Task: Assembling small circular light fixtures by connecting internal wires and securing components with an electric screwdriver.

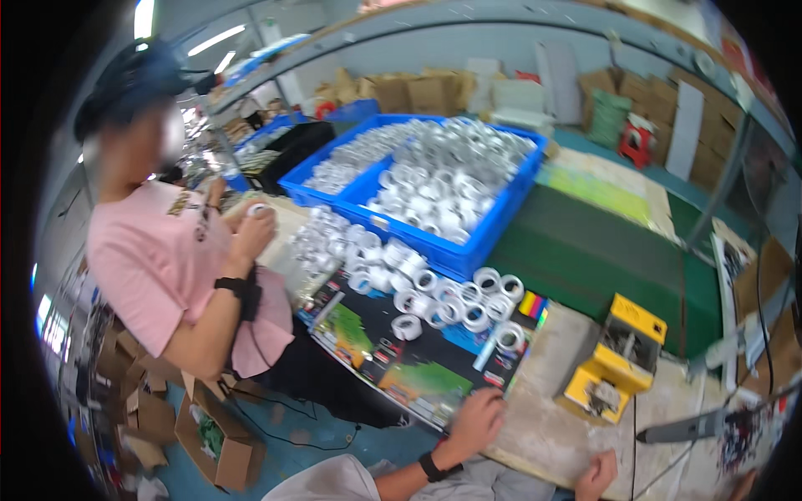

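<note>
Bent fingers mark both near hands: the left hand (476, 422) rests at the edge of a printed black sheet (430, 384), the right hand (596, 476) by the table edge; whether either grips anything, I cannot tell. Left to right, a cardboard box (242, 461) on the floor holds something green. A co-worker in a pink shirt (154, 259) holds a white ring. The blue bin (499, 227) is divided: small pale pieces fill its left compartment, heaped white rings its right. More white rings (475, 317) lie on the sheet, beyond the left hand. Rightmost, a yellow box (639, 316) holds small grey parts.
</note>
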Demonstrator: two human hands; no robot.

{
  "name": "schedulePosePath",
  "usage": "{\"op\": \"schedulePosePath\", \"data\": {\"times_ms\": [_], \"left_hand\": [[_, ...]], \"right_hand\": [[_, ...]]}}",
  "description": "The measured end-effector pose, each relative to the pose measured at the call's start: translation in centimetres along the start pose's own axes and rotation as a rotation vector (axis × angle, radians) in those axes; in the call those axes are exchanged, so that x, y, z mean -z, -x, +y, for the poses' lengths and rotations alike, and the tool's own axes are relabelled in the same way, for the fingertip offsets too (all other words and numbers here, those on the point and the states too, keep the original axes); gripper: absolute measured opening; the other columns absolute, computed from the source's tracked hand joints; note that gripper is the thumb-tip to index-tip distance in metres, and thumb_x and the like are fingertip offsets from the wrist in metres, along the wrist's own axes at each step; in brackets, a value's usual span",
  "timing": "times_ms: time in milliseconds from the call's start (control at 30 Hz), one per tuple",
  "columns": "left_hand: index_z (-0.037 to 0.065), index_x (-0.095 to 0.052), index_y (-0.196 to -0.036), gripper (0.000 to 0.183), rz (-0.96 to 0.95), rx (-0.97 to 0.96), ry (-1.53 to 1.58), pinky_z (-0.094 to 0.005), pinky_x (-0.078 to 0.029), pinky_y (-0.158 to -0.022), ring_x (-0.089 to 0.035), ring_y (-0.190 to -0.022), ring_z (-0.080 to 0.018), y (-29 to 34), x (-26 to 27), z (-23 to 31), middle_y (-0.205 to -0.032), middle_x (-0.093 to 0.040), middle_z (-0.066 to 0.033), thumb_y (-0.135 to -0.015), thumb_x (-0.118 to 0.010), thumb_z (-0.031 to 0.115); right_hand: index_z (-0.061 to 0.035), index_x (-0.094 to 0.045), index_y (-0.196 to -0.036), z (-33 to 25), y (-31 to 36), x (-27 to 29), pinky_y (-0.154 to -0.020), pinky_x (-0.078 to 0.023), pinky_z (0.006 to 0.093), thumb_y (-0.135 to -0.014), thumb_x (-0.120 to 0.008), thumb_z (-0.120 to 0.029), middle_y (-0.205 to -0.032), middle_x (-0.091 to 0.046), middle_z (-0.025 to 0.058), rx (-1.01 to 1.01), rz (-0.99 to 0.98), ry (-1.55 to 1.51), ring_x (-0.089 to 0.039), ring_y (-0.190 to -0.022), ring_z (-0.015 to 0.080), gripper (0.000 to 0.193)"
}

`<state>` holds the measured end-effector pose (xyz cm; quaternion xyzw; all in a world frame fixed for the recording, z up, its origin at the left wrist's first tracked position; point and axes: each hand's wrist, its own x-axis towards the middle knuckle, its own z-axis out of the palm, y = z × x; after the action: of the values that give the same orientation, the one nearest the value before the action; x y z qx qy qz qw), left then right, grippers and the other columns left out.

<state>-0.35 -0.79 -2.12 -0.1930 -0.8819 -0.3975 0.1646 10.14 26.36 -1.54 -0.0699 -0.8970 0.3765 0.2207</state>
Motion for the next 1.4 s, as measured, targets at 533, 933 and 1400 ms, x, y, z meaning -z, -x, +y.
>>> {"op": "schedulePosePath", "data": {"times_ms": [533, 933, 1400], "left_hand": [[0.002, -0.056, -0.114, 0.042, -0.408, -0.143, 0.202, -0.0411, -0.042, -0.094, -0.053, -0.111, -0.0352, -8.9, 13.4, 6.8, -0.122, -0.055, -0.0161, -0.075, -0.068, 0.012], [0.0, -0.051, -0.119, 0.055, -0.146, -0.261, 0.168, -0.0377, -0.043, -0.094, -0.055, -0.111, -0.0323, -24.7, -0.5, 9.3, -0.117, -0.057, -0.0181, -0.071, -0.074, 0.014], [0.003, -0.055, -0.113, 0.039, -0.522, 0.2, 0.702, -0.0285, -0.043, -0.086, -0.055, -0.097, -0.0161, -26.0, -7.6, 3.3, -0.104, -0.058, -0.0069, -0.076, -0.065, 0.008]], "right_hand": [[-0.0043, -0.06, -0.066, -9.3, -3.0, 5.8, -0.052, -0.042, 0.0352, -0.064, -0.055, -0.005, -0.067, -0.049, 0.0104, 0.339, -0.16, -0.101, -0.052, -0.059, 0.0267, 0.006], [0.0027, -0.056, -0.098, -4.5, -20.9, 18.3, -0.06, -0.044, 0.0245, -0.086, -0.045, 0.001, -0.083, -0.059, 0.0082, -0.214, -0.339, -0.393, -0.055, -0.067, 0.0135, 0.016], [-0.008, -0.039, -0.13, -2.2, -25.4, 7.6, -0.089, -0.043, 0.031, -0.083, -0.044, 0.008, -0.125, -0.048, 0.0091, -0.387, -0.179, -0.722, -0.052, -0.108, 0.0174, 0.051]]}}
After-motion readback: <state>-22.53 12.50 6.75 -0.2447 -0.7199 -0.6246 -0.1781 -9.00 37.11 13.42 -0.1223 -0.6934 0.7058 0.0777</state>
